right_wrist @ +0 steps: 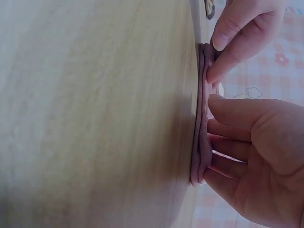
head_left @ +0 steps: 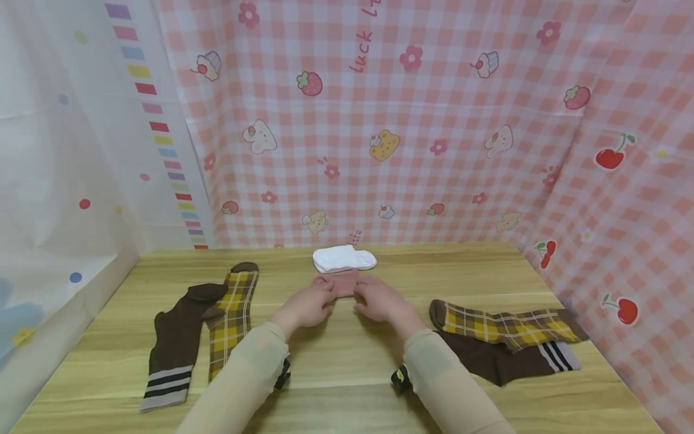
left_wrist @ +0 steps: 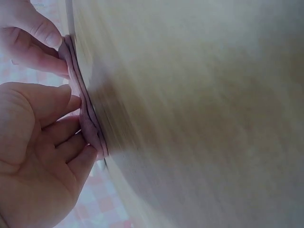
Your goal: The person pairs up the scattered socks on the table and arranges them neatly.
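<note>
A folded dusty-pink sock (head_left: 344,283) lies flat on the wooden table, between the two hands. My left hand (head_left: 308,303) holds its left end with curled fingers and thumb. At the other end my right hand (head_left: 384,301) grips the fabric with its fingertips. In the left wrist view the sock (left_wrist: 84,102) shows stacked layers at its near edge, and the fingers meet it from above and behind. The right wrist view shows the same layered edge of the sock (right_wrist: 202,123). Directly behind it lies a pair of folded white socks (head_left: 343,259).
On the left lie a brown sock with striped cuff (head_left: 176,337) and a yellow plaid sock (head_left: 234,313). Another plaid sock (head_left: 501,325) overlaps a brown striped-cuff sock (head_left: 504,366) on the right. A pink checked curtain (head_left: 347,181) hangs behind the table (head_left: 341,361).
</note>
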Motion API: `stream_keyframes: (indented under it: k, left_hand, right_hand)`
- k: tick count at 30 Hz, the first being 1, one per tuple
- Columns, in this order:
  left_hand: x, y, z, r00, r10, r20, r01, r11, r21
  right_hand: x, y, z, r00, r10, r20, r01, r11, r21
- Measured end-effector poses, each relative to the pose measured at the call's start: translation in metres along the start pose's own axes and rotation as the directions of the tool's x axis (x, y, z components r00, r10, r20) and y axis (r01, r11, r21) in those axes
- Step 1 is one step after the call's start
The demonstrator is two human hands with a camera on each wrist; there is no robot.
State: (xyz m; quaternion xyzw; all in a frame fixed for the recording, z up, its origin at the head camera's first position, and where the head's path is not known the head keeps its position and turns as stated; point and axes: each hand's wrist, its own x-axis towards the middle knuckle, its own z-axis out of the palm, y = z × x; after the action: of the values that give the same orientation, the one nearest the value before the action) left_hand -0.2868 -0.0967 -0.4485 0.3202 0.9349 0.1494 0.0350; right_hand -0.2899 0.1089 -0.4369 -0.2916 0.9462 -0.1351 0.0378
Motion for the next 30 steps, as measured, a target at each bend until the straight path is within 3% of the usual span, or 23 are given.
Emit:
stream_keyframes:
  k: [6,12,17,23,30]
  left_hand:
    - [-0.001,0.001,-0.001,0.999,0.037,-0.002,-0.037,0.999,0.002]
    - [-0.003,0.001,-0.002,0.995,0.064,-0.076,-0.064,0.998,-0.001]
    - [-0.009,0.004,-0.007,0.983,0.072,-0.168,-0.072,0.997,0.003]
    - [-0.019,0.009,-0.012,0.972,0.02,-0.236,-0.024,1.0,-0.013]
    - [-0.028,0.019,-0.015,0.942,0.032,-0.333,-0.042,0.999,-0.025]
  right_hand:
    - [-0.001,0.001,0.0,1.0,-0.003,-0.012,0.003,1.0,0.007]
    - [-0.008,0.0,-0.001,0.997,-0.008,-0.077,0.011,0.999,0.04]
    - [-0.021,-0.001,-0.007,0.992,0.008,-0.128,0.003,0.996,0.088]
    - [-0.033,-0.002,-0.013,0.985,0.03,-0.169,-0.017,0.997,0.081]
    - [-0.042,-0.003,-0.016,0.966,0.044,-0.254,-0.017,0.994,0.106]
